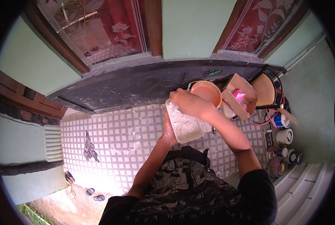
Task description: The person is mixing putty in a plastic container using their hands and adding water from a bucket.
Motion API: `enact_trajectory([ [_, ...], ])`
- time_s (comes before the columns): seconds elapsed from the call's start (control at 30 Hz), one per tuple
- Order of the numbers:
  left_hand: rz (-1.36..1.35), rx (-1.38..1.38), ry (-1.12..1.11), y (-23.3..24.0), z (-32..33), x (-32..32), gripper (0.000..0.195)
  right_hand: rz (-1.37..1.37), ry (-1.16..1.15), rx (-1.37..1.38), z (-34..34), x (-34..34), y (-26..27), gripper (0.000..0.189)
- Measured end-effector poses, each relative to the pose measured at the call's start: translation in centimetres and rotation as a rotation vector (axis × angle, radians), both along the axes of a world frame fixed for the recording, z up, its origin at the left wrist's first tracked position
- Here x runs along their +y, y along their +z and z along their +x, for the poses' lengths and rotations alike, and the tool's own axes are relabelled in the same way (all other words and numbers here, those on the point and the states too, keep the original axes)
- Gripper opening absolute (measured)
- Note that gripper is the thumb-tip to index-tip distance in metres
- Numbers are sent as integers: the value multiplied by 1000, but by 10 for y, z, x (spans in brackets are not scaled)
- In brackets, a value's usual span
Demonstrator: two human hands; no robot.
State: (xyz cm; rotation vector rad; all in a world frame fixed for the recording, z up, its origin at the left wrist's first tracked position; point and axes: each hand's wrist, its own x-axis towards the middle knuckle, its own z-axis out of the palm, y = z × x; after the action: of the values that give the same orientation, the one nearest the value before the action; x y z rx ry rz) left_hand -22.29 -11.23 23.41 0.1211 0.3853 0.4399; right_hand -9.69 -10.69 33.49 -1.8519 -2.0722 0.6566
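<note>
My left hand (169, 133) grips the left side of a clear plastic tub (190, 139) and holds it tilted in front of my body. White powdery or pasty material (184, 123) fills much of the tub, with lumps and smears across its surface. Over the tub's far corner, my right hand (188, 102) bends down with curled fingers; whether it grips the rim or something else is hidden. Pale specks dot the hand. Just beyond the right wrist stands an orange bucket (207, 91) with a thin handle and a cloudy, pale-streaked inside.
An open cardboard box (242, 108) holding a pink packet (238, 95) sits right of the bucket, near a chair (263, 90). Paint cans (284, 136) line the right wall. A dark cloth (90, 149) and white smears lie on the tiled floor (114, 126). Sandals (99, 198) are at lower left.
</note>
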Motion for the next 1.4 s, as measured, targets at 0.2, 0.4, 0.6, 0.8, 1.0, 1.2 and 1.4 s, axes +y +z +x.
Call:
enact_trajectory([
  [0.2,-40,-83,-28,6,-3,0,74,80,3,-81,18,-4,-5,24],
  [0.4,8,-158,-50,2,-4,2,79,3,-80,-86,26,-26,19,19],
  [0.6,-14,-150,-49,4,-2,2,78,-15,73,32,30,-34,25,18],
  [0.8,-2,-167,-47,4,0,0,76,120,65,-34,36,-22,-2,14],
  [1.0,24,-95,-45,7,-1,-2,79,121,-49,-15,31,-25,4,16],
  [1.2,17,-96,-60,6,-4,-1,82,43,-48,-247,29,-35,9,21],
  [1.4,14,-112,-59,8,-4,2,83,-71,-115,23,26,-43,22,25],
])
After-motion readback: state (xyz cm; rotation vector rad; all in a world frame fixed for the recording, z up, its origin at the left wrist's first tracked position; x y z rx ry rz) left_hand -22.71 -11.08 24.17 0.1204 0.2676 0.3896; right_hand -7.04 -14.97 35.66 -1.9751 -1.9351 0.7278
